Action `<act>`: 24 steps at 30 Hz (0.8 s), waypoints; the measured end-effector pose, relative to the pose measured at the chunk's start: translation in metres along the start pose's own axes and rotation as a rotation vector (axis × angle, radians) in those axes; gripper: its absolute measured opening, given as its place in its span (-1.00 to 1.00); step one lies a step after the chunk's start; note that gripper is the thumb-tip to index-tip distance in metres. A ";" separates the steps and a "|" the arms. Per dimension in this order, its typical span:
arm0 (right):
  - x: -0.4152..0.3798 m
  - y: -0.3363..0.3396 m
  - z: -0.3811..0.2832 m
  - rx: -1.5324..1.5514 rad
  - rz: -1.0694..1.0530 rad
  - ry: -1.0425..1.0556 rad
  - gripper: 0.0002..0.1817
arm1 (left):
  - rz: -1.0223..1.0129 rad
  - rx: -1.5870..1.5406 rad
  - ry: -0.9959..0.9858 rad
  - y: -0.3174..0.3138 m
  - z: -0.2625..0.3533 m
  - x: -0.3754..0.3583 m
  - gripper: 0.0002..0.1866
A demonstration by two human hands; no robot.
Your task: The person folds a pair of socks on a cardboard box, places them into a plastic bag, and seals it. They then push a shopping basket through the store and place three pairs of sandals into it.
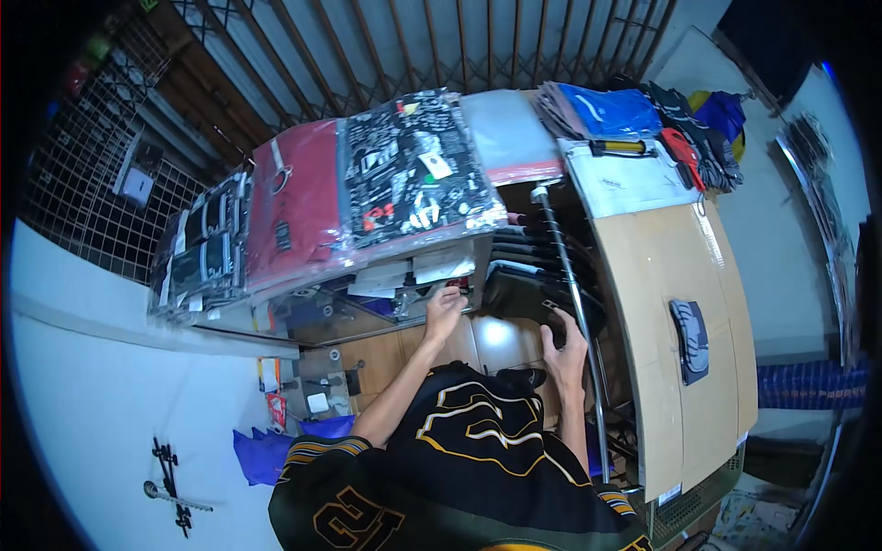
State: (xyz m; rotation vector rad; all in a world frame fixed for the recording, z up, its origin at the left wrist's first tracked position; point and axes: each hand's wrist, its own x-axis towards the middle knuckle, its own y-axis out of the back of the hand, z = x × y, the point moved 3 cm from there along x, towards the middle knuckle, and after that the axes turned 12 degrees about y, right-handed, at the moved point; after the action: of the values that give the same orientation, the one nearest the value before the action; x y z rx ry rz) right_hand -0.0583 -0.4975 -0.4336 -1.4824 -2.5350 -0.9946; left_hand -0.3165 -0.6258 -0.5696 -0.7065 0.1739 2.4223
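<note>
My left hand (444, 314) is raised in front of the shelf under the counter, its fingers loosely bent, with nothing visible in it. White packets (443, 264) lie on that shelf just beyond the fingertips. My right hand (566, 351) is held up beside a metal rail (571, 275), thumb and fingers apart, holding nothing. Dark garments (528, 262) hang along the rail, ahead of and between the two hands.
Bagged clothes cover the counter on the left: a red garment (299, 197) and a black-and-white patterned one (413, 170). On the right, a cardboard-covered top (675, 275) carries a folded grey item (691, 342), with red-handled scissors (682, 156) farther back. A folding gate (441, 46) stands behind.
</note>
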 end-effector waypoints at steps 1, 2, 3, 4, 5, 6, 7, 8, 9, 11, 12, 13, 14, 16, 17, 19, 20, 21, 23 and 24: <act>-0.008 -0.015 -0.006 0.020 -0.032 -0.004 -0.59 | 0.021 -0.135 0.147 0.015 -0.008 0.008 -0.47; -0.012 -0.028 -0.018 0.038 -0.062 -0.009 -0.60 | 0.039 -0.271 0.293 0.029 -0.015 0.017 -0.40; -0.018 -0.037 -0.032 0.046 -0.092 0.013 -0.61 | 0.019 -0.340 0.327 0.040 -0.018 0.026 -0.35; -0.027 -0.050 -0.034 0.033 -0.076 0.087 -0.62 | -0.004 -0.407 0.359 0.052 -0.031 0.045 -0.30; -0.035 -0.060 -0.039 0.049 -0.104 0.066 -0.62 | -0.028 -0.473 0.393 0.059 -0.035 0.056 -0.25; -0.043 -0.069 -0.044 0.064 -0.129 0.044 -0.63 | 0.008 -0.448 0.388 0.065 -0.040 0.067 -0.22; -0.050 -0.075 -0.048 0.096 -0.154 0.005 -0.63 | 0.042 -0.422 0.382 0.067 -0.038 0.076 -0.19; -0.055 -0.079 -0.056 0.085 -0.181 -0.008 -0.62 | 0.074 -0.396 0.375 0.067 -0.035 0.085 -0.17; -0.061 -0.083 -0.058 0.094 -0.185 -0.017 -0.62 | 0.131 -0.417 0.377 0.066 -0.035 0.092 -0.14; -0.072 -0.090 -0.059 0.103 -0.195 -0.038 -0.62 | 0.098 -0.486 0.403 0.068 -0.041 0.112 -0.15; -0.077 -0.092 -0.059 0.101 -0.200 -0.047 -0.62 | 0.082 -0.521 0.417 0.068 -0.043 0.118 -0.16; -0.081 -0.092 -0.058 0.097 -0.204 -0.057 -0.62 | 0.113 -0.534 0.407 0.069 -0.046 0.124 -0.26; -0.084 -0.091 -0.058 0.097 -0.200 -0.064 -0.63 | 0.126 -0.540 0.400 0.070 -0.051 0.126 -0.40; -0.088 -0.090 -0.057 0.099 -0.186 -0.075 -0.65 | 0.147 -0.550 0.381 0.068 -0.042 0.122 -0.67; -0.089 -0.088 -0.054 0.094 -0.177 -0.089 -0.65 | 0.155 -0.533 0.382 0.068 -0.040 0.119 -0.74; -0.090 -0.086 -0.053 0.087 -0.163 -0.122 -0.65 | 0.023 -0.525 0.339 0.074 -0.044 0.117 -0.73; -0.090 -0.087 -0.052 0.119 -0.141 -0.145 -0.64 | -0.041 -0.523 0.317 0.076 -0.048 0.115 -0.71; -0.090 -0.089 -0.050 0.151 -0.121 -0.167 -0.63 | -0.059 -0.527 0.312 0.076 -0.045 0.103 -0.76; -0.090 -0.098 -0.041 0.240 -0.099 -0.211 -0.60 | -0.094 -0.536 0.297 0.074 -0.021 0.062 -0.84; -0.090 -0.107 -0.032 0.308 -0.097 -0.241 -0.57 | -0.138 -0.525 0.318 0.073 -0.016 0.045 -0.82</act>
State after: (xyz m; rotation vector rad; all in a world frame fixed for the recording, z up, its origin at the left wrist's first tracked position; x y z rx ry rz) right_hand -0.1029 -0.6203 -0.4928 -1.4771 -2.7864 -0.4227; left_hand -0.3828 -0.6664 -0.6095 -1.2888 -0.3892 2.2188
